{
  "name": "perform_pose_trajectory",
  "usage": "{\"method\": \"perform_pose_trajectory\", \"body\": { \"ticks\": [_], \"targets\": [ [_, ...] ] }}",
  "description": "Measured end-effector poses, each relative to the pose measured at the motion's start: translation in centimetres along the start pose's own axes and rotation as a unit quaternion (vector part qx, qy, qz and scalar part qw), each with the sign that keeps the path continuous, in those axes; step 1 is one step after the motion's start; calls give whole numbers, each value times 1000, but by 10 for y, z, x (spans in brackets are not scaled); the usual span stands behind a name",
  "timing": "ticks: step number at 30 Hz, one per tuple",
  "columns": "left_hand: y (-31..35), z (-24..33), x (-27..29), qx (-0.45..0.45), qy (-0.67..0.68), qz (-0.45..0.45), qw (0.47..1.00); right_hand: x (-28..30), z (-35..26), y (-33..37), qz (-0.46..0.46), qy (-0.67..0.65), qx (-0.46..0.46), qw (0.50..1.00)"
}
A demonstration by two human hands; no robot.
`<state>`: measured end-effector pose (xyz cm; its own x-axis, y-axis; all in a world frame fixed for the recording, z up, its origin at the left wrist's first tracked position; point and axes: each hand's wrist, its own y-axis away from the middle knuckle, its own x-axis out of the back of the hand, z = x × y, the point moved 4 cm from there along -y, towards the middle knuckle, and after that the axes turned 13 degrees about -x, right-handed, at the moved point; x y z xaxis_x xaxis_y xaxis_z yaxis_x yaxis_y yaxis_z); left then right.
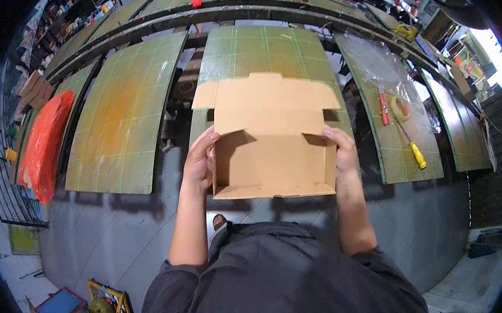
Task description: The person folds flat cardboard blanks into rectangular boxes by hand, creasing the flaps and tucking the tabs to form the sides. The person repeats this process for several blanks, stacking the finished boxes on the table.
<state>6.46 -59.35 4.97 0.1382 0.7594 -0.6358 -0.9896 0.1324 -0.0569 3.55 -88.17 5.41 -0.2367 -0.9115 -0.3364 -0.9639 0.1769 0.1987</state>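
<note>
Between my hands is a brown cardboard box (271, 161) with its lid raised on the far side and its inside bare. The lid's side flaps stick out left and right. My left hand (201, 159) is closed round the box's left wall, thumb near the top edge. On the opposite wall, my right hand (342, 149) grips in the same way, thumb at the top corner. The box is held in front of my body, at the near edge of a greenish board (249, 49) marked with bright green lines.
More lined boards (126, 118) stand left and right on a dark frame. An orange-red plastic bag (46, 147) lies at the left. On the right board are a red-handled cutter (384, 107), a tape roll (400, 109), a yellow-handled screwdriver (417, 155) and clear plastic film (372, 61).
</note>
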Motion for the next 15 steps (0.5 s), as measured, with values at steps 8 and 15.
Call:
{"method": "perform_pose_trajectory", "body": {
  "ticks": [8,15],
  "targets": [
    [-6,-2,5,-26,91,-44,995,8,8,-11,-40,-57,4,998],
    [-6,-1,5,-56,17,50,997,1,9,-6,4,-71,-10,997]
  ]
}}
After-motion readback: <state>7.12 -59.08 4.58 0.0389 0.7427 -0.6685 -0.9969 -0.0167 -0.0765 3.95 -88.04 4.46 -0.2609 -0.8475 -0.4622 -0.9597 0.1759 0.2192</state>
